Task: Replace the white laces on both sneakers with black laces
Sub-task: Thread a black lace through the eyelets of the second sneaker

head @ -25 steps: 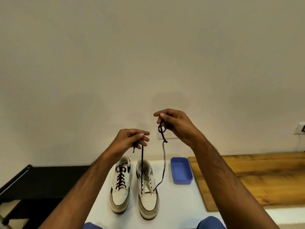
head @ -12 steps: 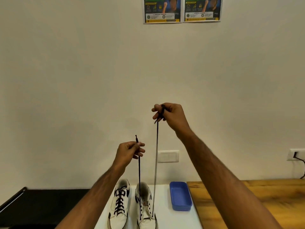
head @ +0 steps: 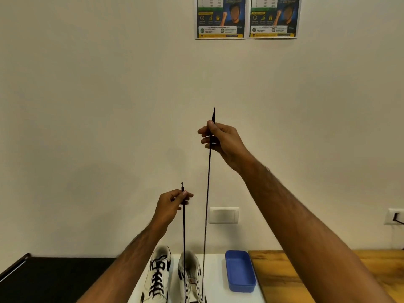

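Two white sneakers stand side by side on a white surface at the bottom middle. The left sneaker (head: 157,274) is laced in black. From the right sneaker (head: 190,278) a black lace (head: 207,204) runs up in two taut strands. My left hand (head: 171,204) pinches the shorter strand near its tip, low over the shoes. My right hand (head: 220,139) pinches the longer strand near its tip, raised much higher in front of the wall. The sneakers' toes are cut off by the frame's bottom edge.
An empty blue tray (head: 240,271) sits right of the sneakers. A wooden tabletop (head: 328,272) lies further right, a black surface (head: 54,276) to the left. The wall holds a white switch plate (head: 224,215), a socket (head: 395,216) and two posters (head: 247,17).
My right hand has risen and pulled its strand straight and taut. My left hand stayed lower with its strand. The view has tilted upward, bringing the posters in.
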Action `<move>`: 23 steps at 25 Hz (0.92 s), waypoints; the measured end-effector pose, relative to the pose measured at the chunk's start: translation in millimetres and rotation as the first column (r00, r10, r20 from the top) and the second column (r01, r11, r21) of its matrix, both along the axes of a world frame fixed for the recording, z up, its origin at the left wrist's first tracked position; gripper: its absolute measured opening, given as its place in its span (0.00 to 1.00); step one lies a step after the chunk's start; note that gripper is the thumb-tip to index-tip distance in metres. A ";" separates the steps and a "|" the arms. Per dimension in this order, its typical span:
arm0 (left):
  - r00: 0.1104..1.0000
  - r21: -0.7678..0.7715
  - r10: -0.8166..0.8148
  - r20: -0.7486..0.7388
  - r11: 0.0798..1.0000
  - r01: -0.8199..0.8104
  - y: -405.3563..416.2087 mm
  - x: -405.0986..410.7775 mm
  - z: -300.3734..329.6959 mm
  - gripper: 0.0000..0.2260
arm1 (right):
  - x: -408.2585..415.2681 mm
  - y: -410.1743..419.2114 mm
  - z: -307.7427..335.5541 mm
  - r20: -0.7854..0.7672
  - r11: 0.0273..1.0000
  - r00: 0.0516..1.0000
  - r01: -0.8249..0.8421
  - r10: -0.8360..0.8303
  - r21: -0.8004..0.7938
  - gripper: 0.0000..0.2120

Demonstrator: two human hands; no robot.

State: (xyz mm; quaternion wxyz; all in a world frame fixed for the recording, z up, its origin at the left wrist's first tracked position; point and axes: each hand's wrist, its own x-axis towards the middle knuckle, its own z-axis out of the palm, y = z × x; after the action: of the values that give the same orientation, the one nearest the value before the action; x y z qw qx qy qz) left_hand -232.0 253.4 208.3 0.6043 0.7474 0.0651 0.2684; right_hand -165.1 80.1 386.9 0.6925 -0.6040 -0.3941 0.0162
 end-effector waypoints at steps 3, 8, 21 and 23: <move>0.989 -0.148 -0.143 0.024 0.978 0.145 0.8 -1.0 -4.2 0.11 | 14.7 1.0 -10.3 -0.149 0.987 0.975 -0.162 0.163 0.019 0.16; 0.892 0.898 0.332 -0.306 0.411 0.155 51.3 2.0 -49.3 0.10 | 81.5 -26.9 -93.9 0.366 0.505 0.919 0.386 -0.144 -0.772 0.13; 0.787 0.769 0.198 -0.585 0.445 0.459 26.8 -7.6 -307.9 0.13 | 27.9 -4.3 -471.9 -0.177 0.521 0.927 0.022 -0.330 -0.853 0.11; 0.816 0.789 0.203 -0.542 0.457 0.410 29.0 -7.2 -328.0 0.11 | 14.5 0.7 -505.2 -0.126 0.505 0.918 0.089 -0.376 -0.858 0.23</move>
State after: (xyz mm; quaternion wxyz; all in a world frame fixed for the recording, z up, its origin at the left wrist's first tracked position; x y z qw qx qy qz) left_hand -239.2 282.4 -119.7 0.0955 0.9944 0.0443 -0.0122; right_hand -150.6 80.8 -118.3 0.3642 -0.8986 -0.1429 0.1988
